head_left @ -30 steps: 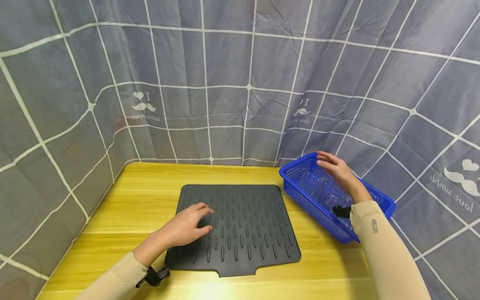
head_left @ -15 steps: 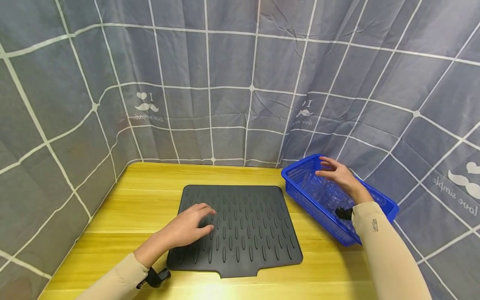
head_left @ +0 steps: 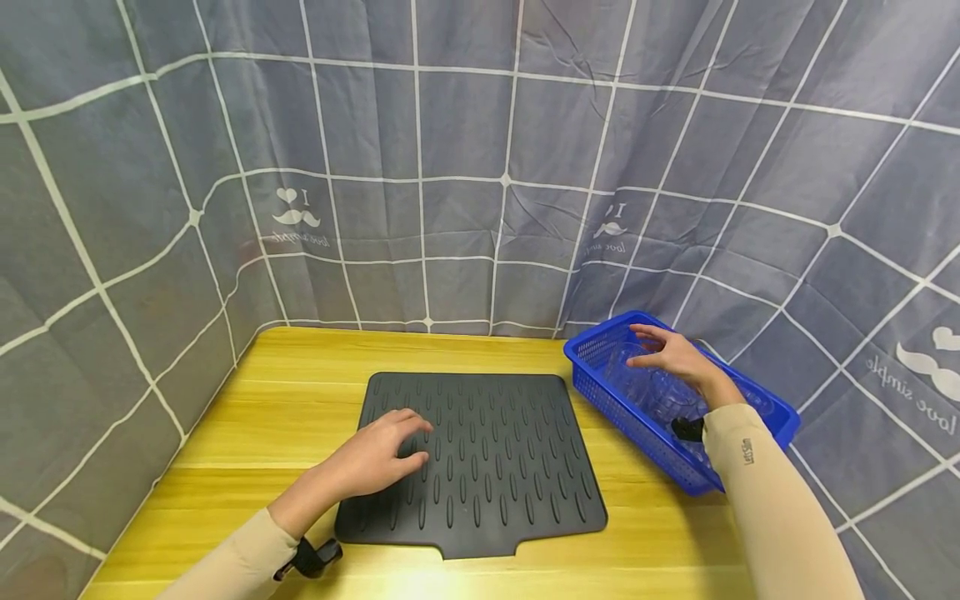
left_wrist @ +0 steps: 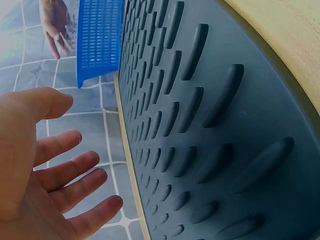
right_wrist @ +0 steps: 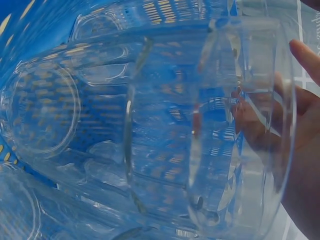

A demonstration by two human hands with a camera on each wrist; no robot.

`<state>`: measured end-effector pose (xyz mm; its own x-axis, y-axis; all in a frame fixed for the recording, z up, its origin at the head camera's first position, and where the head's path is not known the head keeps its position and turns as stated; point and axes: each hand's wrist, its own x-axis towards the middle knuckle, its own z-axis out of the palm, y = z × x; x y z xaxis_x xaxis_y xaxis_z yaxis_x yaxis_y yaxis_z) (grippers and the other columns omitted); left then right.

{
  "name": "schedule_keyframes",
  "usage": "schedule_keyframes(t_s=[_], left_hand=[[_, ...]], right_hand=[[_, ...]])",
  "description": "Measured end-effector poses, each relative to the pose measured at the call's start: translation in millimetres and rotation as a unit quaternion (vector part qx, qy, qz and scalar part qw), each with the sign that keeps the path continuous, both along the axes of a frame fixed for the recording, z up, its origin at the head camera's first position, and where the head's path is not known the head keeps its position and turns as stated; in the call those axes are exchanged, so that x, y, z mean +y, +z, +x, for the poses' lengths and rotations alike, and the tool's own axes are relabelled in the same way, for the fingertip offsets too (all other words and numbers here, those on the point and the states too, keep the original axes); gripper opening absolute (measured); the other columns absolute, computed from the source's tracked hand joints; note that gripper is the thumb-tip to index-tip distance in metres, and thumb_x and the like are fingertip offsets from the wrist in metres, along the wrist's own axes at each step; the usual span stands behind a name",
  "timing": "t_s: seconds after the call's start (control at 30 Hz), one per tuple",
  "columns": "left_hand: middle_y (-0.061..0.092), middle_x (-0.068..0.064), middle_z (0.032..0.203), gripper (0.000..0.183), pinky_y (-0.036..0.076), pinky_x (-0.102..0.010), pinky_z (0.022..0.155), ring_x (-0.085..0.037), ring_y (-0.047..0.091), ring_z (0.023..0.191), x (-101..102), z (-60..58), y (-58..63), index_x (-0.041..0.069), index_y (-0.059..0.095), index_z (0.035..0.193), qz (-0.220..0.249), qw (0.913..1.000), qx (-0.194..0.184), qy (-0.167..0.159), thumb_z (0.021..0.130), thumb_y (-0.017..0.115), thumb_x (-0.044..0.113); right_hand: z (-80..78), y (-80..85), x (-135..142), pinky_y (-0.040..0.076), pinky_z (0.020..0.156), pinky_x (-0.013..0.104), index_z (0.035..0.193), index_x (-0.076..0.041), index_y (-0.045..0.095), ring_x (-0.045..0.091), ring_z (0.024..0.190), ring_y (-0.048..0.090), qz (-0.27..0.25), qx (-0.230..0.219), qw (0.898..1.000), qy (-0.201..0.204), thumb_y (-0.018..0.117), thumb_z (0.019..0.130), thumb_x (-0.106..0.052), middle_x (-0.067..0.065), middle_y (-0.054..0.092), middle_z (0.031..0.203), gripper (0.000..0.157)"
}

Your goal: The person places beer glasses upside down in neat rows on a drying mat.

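Observation:
My left hand (head_left: 375, 457) hovers over the left part of a black ribbed rubber mat (head_left: 498, 467), fingers spread and holding nothing. In the left wrist view the fingers of this hand (left_wrist: 60, 165) are loosely bent beside the mat's raised ridges. Over the blue plastic basket (head_left: 626, 421) my right hand (head_left: 678, 360) reaches down, thumb and fingers apart. Several clear drinking glasses (head_left: 637, 375) lie inside the basket. Close up in the right wrist view, one clear glass (right_wrist: 165, 115) fills the picture; the fingers of my right hand (right_wrist: 300, 120) are beyond its wide rim, partly seen through it.
The yellow wood-grain table (head_left: 292, 375) carries the mat in the middle and the basket at the right, set at an angle. A grey-blue curtain (head_left: 457, 208) with white grid lines stands close around the back and both sides.
My right hand has lowered slightly over the basket and its fingers have bent more. The left hand keeps its place over the mat. The head view has shifted a little.

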<state>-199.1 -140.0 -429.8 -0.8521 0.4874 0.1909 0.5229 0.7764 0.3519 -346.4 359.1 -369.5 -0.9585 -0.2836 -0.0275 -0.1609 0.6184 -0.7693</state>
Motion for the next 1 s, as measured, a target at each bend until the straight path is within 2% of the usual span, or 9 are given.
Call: schedule_keyframes(t_s=[0.17, 0.4, 0.6, 0.8, 1.0], left_hand=[[0.052, 0.006, 0.123, 0.036, 0.044, -0.039, 0.093, -0.014, 0.049, 0.117, -0.6, 0.1, 0.6, 0.025, 0.059, 0.118, 0.000, 1.0000, 0.000, 0.002, 0.087, 0.059, 0.042], [0.052, 0.004, 0.123, 0.036, 0.045, -0.041, 0.092, -0.016, 0.049, 0.116, -1.9, 0.6, -0.9, 0.024, 0.059, 0.117, 0.002, 1.0000, 0.003, 0.001, 0.087, 0.059, 0.043], [0.052, 0.006, 0.123, 0.036, 0.044, -0.039, 0.093, -0.014, 0.049, 0.116, -2.2, -1.0, -1.6, 0.026, 0.059, 0.118, -0.004, 1.0000, 0.002, 0.005, 0.087, 0.059, 0.044], [0.051, 0.004, 0.126, 0.037, 0.044, -0.040, 0.094, -0.015, 0.048, 0.118, -3.5, -0.7, -2.3, 0.027, 0.058, 0.120, -0.006, 1.0000, -0.004, 0.006, 0.087, 0.059, 0.044], [0.051, 0.006, 0.125, 0.039, 0.044, -0.038, 0.093, -0.014, 0.048, 0.117, -3.9, -0.4, -2.6, 0.026, 0.057, 0.121, -0.003, 0.9999, -0.010, 0.001, 0.087, 0.058, 0.045]], right_hand=[[-0.7, -1.4, -0.4, 0.031, 0.100, 0.058, 0.143, -0.011, 0.034, 0.043, 0.132, 0.027, 0.020, 0.008, 1.000, 0.013, 0.074, 0.078, -0.016, 0.023, 0.030, 0.145, 0.076], [-4.8, -3.7, 0.5, 0.032, 0.099, 0.058, 0.142, -0.007, 0.035, 0.045, 0.131, 0.028, 0.029, 0.005, 0.999, 0.024, 0.074, 0.078, -0.014, 0.027, 0.033, 0.142, 0.076], [-1.6, -0.4, -2.3, 0.034, 0.099, 0.056, 0.141, -0.009, 0.038, 0.044, 0.130, 0.031, 0.060, 0.002, 0.998, 0.035, 0.075, 0.077, -0.020, 0.025, 0.036, 0.141, 0.075], [0.8, 1.4, -5.9, 0.038, 0.096, 0.054, 0.137, -0.008, 0.044, 0.043, 0.126, 0.038, 0.068, 0.012, 0.997, 0.041, 0.074, 0.077, -0.016, 0.022, 0.042, 0.138, 0.067], [-2.3, -1.7, -5.8, 0.043, 0.092, 0.051, 0.135, -0.009, 0.047, 0.041, 0.121, 0.043, 0.087, 0.028, 0.995, 0.035, 0.075, 0.077, -0.020, 0.020, 0.045, 0.136, 0.066]])
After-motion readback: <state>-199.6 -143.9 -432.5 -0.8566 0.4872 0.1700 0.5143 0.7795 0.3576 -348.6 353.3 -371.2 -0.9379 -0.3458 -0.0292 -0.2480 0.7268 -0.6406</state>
